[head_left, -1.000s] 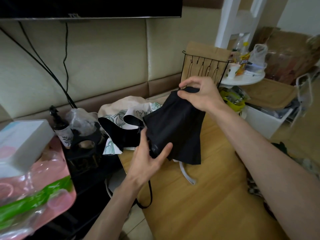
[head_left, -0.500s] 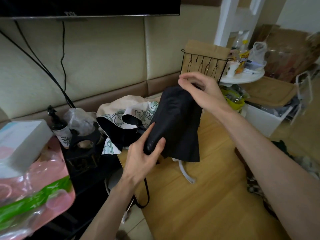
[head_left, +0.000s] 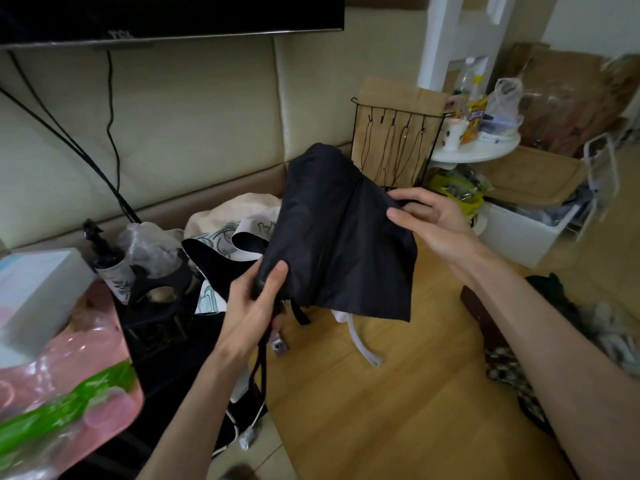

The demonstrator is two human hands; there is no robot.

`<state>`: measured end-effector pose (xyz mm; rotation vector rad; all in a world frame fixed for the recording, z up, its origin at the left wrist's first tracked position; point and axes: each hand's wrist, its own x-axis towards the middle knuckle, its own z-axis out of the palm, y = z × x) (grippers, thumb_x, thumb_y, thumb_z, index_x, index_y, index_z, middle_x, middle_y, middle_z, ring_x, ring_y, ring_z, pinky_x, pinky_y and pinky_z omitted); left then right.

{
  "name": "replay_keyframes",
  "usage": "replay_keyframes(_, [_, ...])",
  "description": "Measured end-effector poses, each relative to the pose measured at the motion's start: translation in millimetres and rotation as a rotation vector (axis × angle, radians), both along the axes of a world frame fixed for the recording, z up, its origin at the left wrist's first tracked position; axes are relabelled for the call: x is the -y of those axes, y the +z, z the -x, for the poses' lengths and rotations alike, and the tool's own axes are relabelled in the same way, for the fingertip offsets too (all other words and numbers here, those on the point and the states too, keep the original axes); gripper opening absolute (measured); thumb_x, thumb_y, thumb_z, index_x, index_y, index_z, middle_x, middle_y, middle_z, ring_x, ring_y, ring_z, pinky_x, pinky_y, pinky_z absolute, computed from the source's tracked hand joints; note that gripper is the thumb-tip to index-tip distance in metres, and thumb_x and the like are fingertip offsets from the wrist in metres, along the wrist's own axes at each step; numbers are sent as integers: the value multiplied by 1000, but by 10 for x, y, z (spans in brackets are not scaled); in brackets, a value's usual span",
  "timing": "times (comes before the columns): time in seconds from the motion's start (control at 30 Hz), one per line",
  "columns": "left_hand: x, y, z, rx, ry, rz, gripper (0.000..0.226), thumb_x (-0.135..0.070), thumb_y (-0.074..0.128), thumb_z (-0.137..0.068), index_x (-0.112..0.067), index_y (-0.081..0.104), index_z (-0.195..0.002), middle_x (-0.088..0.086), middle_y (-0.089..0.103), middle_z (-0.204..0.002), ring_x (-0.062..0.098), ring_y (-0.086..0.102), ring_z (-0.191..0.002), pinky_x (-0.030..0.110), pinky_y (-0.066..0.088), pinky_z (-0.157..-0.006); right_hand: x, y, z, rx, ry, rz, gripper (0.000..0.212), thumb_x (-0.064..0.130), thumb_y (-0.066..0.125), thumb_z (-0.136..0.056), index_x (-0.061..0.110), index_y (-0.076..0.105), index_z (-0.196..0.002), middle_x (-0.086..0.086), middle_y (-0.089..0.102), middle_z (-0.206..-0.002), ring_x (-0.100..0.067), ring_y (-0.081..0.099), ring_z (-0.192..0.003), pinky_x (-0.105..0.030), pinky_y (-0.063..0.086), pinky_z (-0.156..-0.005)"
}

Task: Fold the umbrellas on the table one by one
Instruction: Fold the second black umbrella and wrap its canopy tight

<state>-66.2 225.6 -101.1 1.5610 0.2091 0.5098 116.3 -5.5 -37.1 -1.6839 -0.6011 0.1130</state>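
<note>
A black umbrella (head_left: 332, 233) is held up above the wooden table (head_left: 381, 410), tip pointing away, its canopy hanging in loose pleats. My left hand (head_left: 256, 306) grips its lower end by the handle, and a black strap dangles below. My right hand (head_left: 429, 223) pinches a fold of canopy fabric at the umbrella's right side. A second umbrella, cream with green drawings and a black lining (head_left: 228, 240), lies loose on the table behind. Under the black canopy a white curved handle (head_left: 363, 348) shows on the table.
A black wire rack (head_left: 398, 147) stands at the table's far end. Left of the table sit a dark bottle (head_left: 110, 265), a white box (head_left: 38, 289) and a pink plastic bag (head_left: 69, 393). A round white stand (head_left: 474, 150) and bins are at the right.
My right hand has come down from the umbrella's tip to the right edge of the canopy, drawing a pleat sideways. My left hand has shifted its grip around the handle end.
</note>
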Motion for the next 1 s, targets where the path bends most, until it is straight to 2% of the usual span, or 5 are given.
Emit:
replay_keyframes(0.3, [-99, 3, 2, -40, 13, 35, 44, -55, 63, -94, -15, 53, -81, 7, 47, -58, 20, 36, -42, 22, 28, -38, 192, -74, -95, 106, 65, 417, 20, 37, 75, -95, 25, 80, -111, 11, 72, -116, -5, 64, -112, -27, 50, -100])
replay_keyframes(0.57, [-71, -3, -49, -77, 8, 105, 54, -60, 64, -96, -12, 47, -82, 5, 43, -52, 21, 35, -39, 22, 29, -38, 112, -53, 95, -215, -78, -141, 28, 28, 73, -99, 21, 72, -126, -2, 78, -117, -12, 74, -105, -28, 60, -85])
replay_keyframes(0.73, [-54, -16, -56, -46, 27, 105, 50, -59, 62, -98, -13, 48, -84, 5, 43, -56, 22, 34, -42, 24, 31, -38, 47, -271, 212, -474, -17, -40, 27, 17, 84, -88, 26, 73, -112, -2, 78, -116, -14, 75, -104, -23, 61, -75])
replay_keyframes(0.9, [-28, -55, -78, -15, 86, 100, 43, -57, 60, -98, -14, 54, -93, 5, 51, -70, 19, 39, -48, 28, 33, -42, 28, -417, 240, -345, -189, -167, 41, 13, 84, -87, 14, 74, -127, 3, 80, -116, -12, 74, -113, -29, 58, -97])
replay_keyframes(1.0, [-11, -71, -110, -11, 117, 72, 40, -51, 58, -101, -12, 54, -94, 11, 51, -77, 18, 41, -45, 28, 34, -40, 13, -403, 337, -514, 21, -232, 40, 13, 83, -88, 15, 74, -127, -1, 79, -120, -18, 74, -113, -35, 59, -97])
